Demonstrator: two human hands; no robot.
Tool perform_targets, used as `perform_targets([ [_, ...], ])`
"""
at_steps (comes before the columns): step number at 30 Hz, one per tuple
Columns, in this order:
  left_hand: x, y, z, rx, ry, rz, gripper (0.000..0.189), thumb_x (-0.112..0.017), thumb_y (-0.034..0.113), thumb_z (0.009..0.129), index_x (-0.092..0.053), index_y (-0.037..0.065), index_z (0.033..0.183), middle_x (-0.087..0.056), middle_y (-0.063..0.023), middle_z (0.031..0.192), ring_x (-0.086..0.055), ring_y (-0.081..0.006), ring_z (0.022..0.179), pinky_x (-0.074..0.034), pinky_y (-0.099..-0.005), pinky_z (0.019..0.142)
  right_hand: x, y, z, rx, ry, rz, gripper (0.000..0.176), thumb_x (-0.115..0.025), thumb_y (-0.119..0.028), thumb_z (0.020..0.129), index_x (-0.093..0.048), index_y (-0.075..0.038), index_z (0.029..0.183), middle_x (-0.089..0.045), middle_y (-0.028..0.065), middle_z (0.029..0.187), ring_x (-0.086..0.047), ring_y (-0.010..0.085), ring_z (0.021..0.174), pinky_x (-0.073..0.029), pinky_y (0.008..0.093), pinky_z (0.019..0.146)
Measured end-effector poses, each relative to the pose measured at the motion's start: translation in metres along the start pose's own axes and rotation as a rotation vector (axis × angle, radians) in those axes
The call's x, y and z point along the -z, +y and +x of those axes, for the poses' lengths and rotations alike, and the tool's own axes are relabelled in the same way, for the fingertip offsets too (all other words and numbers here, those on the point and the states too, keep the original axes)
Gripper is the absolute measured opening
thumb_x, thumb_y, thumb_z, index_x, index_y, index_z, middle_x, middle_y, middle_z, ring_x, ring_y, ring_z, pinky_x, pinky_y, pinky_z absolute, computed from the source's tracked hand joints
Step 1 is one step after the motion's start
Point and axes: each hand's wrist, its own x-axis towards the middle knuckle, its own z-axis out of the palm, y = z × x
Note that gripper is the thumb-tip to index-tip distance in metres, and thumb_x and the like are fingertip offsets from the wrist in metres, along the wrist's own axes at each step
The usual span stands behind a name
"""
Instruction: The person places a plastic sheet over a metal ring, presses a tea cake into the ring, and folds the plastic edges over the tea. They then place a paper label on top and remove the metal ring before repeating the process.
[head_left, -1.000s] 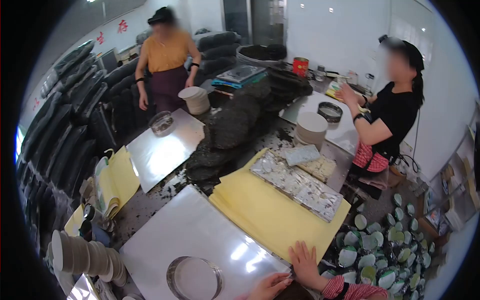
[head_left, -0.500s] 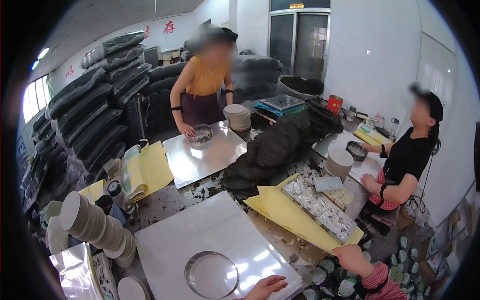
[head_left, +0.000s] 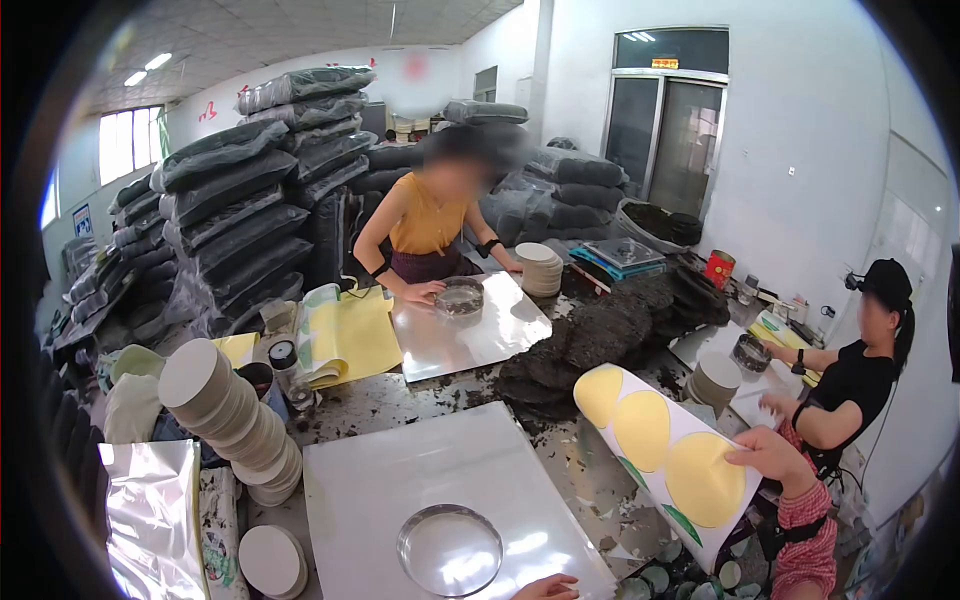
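Observation:
My right hand [head_left: 778, 458] pinches the edge of a printed sheet [head_left: 640, 440] with yellow round shapes and green bits, held tilted above the table's right side. At the bottom edge my left hand [head_left: 548, 588] shows only in part, resting low by the white board [head_left: 400, 490], its fingers apart and nothing in them. A clear round ring [head_left: 450, 550] lies on that board, to the left of my left hand. Dark flat round cakes [head_left: 610, 335] are heaped beyond the sheet.
Stacked pale discs [head_left: 235, 415], more discs [head_left: 272, 562] and silver foil [head_left: 155, 510] stand left. Yellow sheets [head_left: 350, 340] lie farther back. One person [head_left: 430, 220] works across the table, another [head_left: 850, 390] at the right. Bagged stacks [head_left: 240, 200] rise behind.
My right hand has lifted and turned over the yellow sheet, so its printed side shows. The view has shifted; my left hand sits lower in the frame. The person across leans further down.

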Motion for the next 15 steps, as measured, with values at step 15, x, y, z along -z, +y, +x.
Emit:
perform_targets([
  [15, 0.177, 0.310, 0.016, -0.300, 0.861, 1.080, 0.074, -0.069, 0.020, 0.085, -0.037, 0.010, 0.151, -0.072, -0.0107, 0.091, -0.069, -0.0281, 0.083, -0.054, -0.0396, 0.076, -0.028, -0.070, 0.080, 0.222, 0.200, 0.869, 0.025, -0.060, -0.015, 0.097, -0.066, 0.006, 0.109, -0.073, 0.0119, 0.096, -0.071, 0.0167, 0.078, -0.057, 0.0274, 0.071],
])
